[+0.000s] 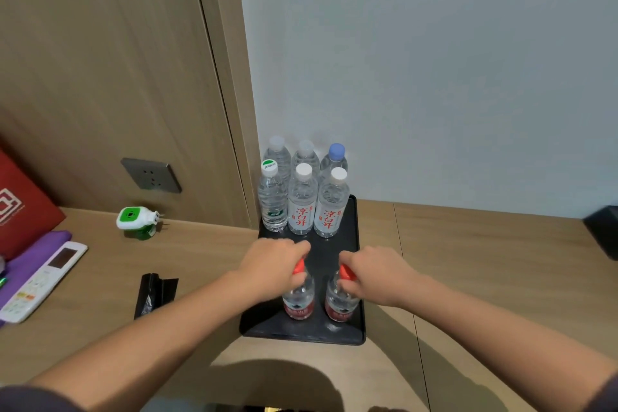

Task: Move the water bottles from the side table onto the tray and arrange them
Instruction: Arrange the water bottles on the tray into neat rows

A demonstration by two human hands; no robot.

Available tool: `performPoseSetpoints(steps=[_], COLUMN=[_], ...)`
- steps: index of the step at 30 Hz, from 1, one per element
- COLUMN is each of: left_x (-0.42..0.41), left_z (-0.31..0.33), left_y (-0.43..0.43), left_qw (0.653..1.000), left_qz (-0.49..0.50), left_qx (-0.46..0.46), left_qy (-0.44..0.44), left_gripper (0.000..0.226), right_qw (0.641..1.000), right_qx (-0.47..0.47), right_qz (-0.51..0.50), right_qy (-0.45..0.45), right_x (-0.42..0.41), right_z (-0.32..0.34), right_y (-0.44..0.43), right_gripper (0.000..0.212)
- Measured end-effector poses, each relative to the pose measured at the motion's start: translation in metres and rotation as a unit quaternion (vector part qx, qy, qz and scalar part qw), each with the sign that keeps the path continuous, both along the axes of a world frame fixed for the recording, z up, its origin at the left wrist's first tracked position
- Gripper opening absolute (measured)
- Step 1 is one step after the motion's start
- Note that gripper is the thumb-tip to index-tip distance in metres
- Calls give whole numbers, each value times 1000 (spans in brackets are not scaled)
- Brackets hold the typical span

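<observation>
Left hand (pixel 271 264) grips the left red-cap bottle (pixel 298 299) by the neck, and right hand (pixel 371 273) grips the right red-cap bottle (pixel 341 304). Both are at the near end of the tray (pixel 349 244). Six other bottles (pixel 302 201) are at the far end. Best to keep both upright, set them just near of that group, and align the row.

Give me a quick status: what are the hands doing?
Left hand grips one red-capped bottle, right hand the other red-capped bottle. Both upright at the tray's front. Six bottles stand behind; nothing in between.
</observation>
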State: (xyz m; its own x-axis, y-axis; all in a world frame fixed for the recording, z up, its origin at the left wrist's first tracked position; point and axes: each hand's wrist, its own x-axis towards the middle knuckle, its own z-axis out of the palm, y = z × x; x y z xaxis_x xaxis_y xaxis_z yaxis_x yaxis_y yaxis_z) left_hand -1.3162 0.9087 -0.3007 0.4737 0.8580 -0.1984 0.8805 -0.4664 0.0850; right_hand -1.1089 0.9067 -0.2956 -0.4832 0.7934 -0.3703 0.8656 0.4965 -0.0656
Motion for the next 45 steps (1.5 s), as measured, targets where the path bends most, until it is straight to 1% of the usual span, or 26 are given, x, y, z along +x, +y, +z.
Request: performPoseSetpoints(steps=[4, 8, 10, 13, 20, 24, 29, 31, 33, 36, 38, 40, 42, 45], left_x=[-16, -27, -31, -35, -44, -48, -49, -53, -61, -69, -66, -59, -54, -53], left_z=[6, 10, 12, 12, -3, -12, -24, -31, -42, -64, -77, -86, -97, -110], left_y=[26, 51, 59, 66, 73, 78, 84, 84, 79, 62, 52, 48, 48, 52], left_qw=[998, 996, 995, 993, 989, 988, 976, 964, 944, 919, 902, 883, 867, 849], left_qz=[60, 85, 95, 116, 146, 154, 190, 211, 241, 289, 315, 335, 350, 381], left_qx=[-19, 7, 11, 15, 18, 9, -8, -14, -22, -32, -55, -83, -107, -120], left_qy=[-22, 12, 26, 34, 18, -16, -107, -163, -224, -268, -292, -319, -337, -346], left_gripper=[18, 22, 24, 23, 27, 31, 35, 36, 39, 47, 52, 55, 59, 60], right_qw=[998, 993, 990, 985, 970, 959, 942, 926, 911, 891, 862, 822, 789, 757], right_qx=[-7, 10, 26, 24, -6, 3, 20, 8, -10, -63, -115, -155, -185, -211], right_qz=[-38, -88, -108, -138, -184, -204, -230, -255, -278, -324, -377, -428, -458, -480], right_qy=[41, 75, 87, 99, 160, 199, 245, 279, 305, 310, 321, 344, 366, 389], right_x=[-11, -27, -37, -53, -74, -85, -89, -87, -85, -81, -79, -82, -89, -97], right_z=[0, -1, -3, -9, -20, -24, -35, -38, -43, -59, -69, -77, -85, -98], right_y=[18, 44, 57, 70, 78, 82, 80, 79, 76, 64, 57, 56, 58, 60], right_gripper=[22, 21, 24, 29, 20, 17, 24, 28, 32, 47, 53, 56, 60, 58])
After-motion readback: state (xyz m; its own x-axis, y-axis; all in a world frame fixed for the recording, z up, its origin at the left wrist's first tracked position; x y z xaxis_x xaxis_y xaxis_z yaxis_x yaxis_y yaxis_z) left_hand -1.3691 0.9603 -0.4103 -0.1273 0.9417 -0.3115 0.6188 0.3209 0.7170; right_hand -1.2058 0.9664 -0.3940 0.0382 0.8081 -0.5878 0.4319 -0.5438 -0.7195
